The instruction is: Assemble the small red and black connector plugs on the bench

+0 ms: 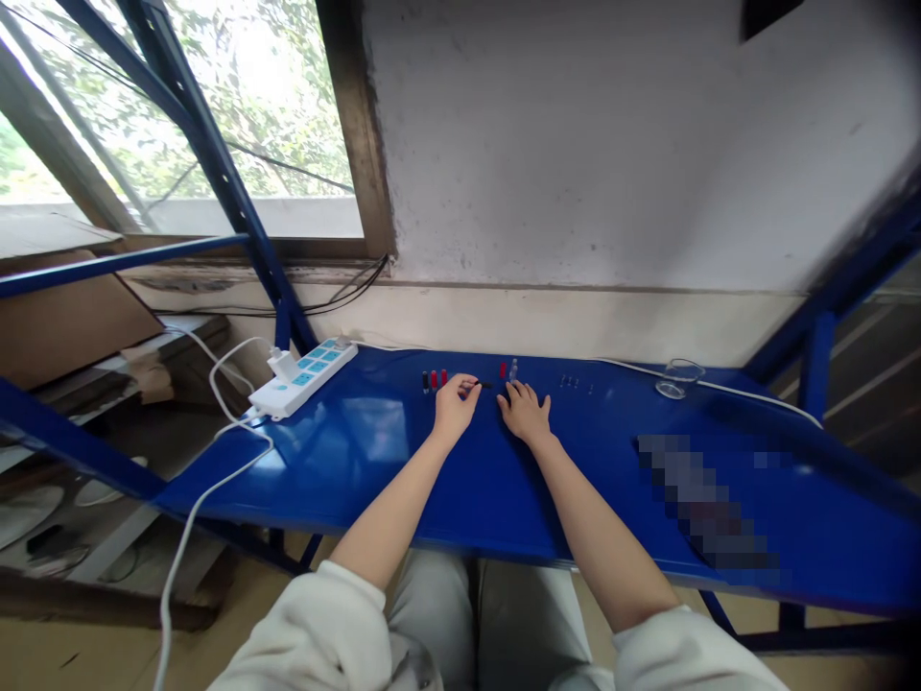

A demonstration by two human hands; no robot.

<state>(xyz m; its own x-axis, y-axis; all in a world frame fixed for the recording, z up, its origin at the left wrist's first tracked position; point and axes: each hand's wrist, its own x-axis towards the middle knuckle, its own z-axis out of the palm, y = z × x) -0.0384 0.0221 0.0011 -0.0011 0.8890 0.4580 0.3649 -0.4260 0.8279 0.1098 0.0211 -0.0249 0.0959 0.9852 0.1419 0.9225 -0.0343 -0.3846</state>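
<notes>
My left hand (453,403) is closed in a pinch, with a small dark tube-shaped piece (484,384) at its fingertips, pointing to the right. Just left of that hand stand a small black tube (425,382) and red tubes (434,380) in a row. My right hand (525,411) rests low over the blue table, fingers spread. Beyond its fingertips are a little red piece (503,369) and a small clear vial (513,368); whether the fingers touch the vial I cannot tell. Several tiny clear pieces (568,381) lie farther right, too small to make out.
The blue table (489,480) runs along the wall. A white power strip (306,377) with a plug and cable sits at its left end. Toward the right are a clear glass (678,380), a white cord (763,395) and a blurred-out dark object (709,504). Blue metal posts flank both sides.
</notes>
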